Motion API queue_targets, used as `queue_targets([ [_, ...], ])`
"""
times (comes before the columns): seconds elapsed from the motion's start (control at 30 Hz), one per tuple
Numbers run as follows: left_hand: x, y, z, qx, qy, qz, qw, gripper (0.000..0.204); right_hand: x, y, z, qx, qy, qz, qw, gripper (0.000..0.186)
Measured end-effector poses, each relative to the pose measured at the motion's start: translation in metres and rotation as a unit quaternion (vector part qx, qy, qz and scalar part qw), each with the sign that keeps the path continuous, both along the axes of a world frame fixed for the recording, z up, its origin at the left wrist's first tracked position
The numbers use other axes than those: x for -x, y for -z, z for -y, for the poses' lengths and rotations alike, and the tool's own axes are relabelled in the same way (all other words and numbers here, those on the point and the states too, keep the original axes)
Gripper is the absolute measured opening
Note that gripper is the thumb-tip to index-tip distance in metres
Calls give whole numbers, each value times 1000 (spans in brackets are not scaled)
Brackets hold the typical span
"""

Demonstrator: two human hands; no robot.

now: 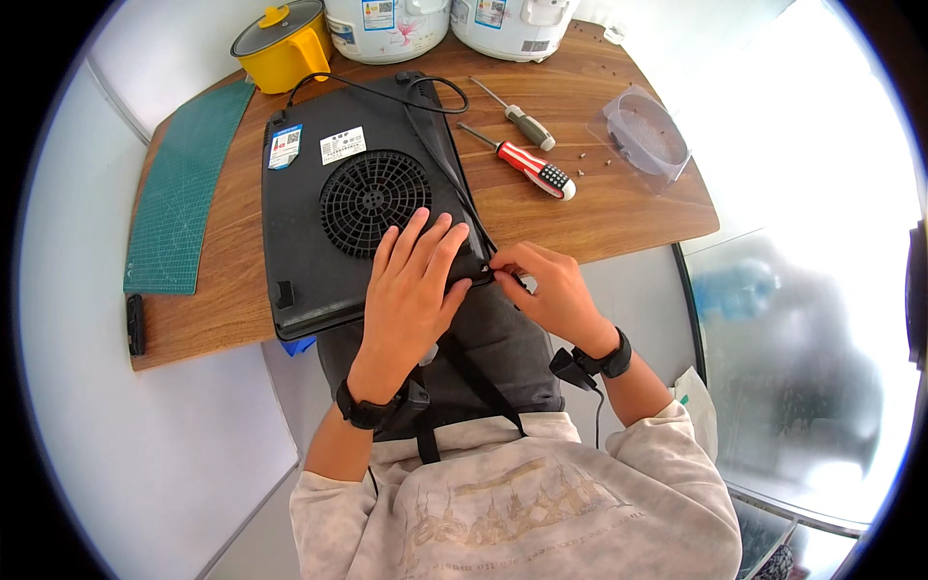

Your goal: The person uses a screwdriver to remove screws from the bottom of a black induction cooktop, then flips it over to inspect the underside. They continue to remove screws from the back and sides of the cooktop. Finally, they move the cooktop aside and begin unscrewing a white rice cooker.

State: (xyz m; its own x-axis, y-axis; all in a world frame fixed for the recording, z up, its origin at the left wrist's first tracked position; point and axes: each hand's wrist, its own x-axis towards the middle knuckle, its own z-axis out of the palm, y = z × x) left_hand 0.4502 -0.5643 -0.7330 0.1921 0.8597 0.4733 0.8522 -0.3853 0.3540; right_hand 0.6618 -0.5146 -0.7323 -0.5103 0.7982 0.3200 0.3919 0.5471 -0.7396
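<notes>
A black induction cooker (300, 217) lies upside down at the table's front edge, its round fan grille (375, 198) facing up. My left hand (414, 280) rests on its underside beside the grille, fingers stretched out and pressing lightly on the casing. At the cooker's near right corner, my right hand (546, 285) pinches with thumb and forefinger. Something tiny and shiny shows at those fingertips, too small to name. The cooker's black power cord (440, 159) loops over the far end and runs down the right side toward my right hand.
To the right lie a red, white and blue-handled screwdriver (534, 169), a grey-handled screwdriver (527, 126), several tiny screws and a clear plastic container (643, 140). A green cutting mat (184, 184) lies left. Behind stand a yellow pot (280, 48) and two white appliances (391, 34).
</notes>
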Motion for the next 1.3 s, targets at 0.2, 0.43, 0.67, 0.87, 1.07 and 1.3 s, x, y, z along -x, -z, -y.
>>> queue_targets([
  [0.2, -2, 1, -1, -4, -1, 5, 1000, 66, -1, 7, -1, -106, -26, 25, 994, 14],
  [0.43, 2, 3, -1, -11, -3, 3, 1000, 66, 3, 5, 1, -105, -24, 38, 993, 13],
  [0.67, 6, 4, 0, -18, 4, -5, 1000, 62, 6, 6, 4, -13, 12, 3, 1000, 17],
  [0.87, 6, 7, -1, -19, 0, -6, 1000, 59, 8, 7, 5, -41, 8, 25, 999, 20],
  [1.07, 5, 15, 2, -21, -7, 12, 1000, 61, 8, 12, 4, -58, -3, 33, 998, 18],
  [1.3, 10, 15, 10, -18, -8, 10, 1000, 61, -10, -3, -19, -102, 151, 50, 982, 23],
])
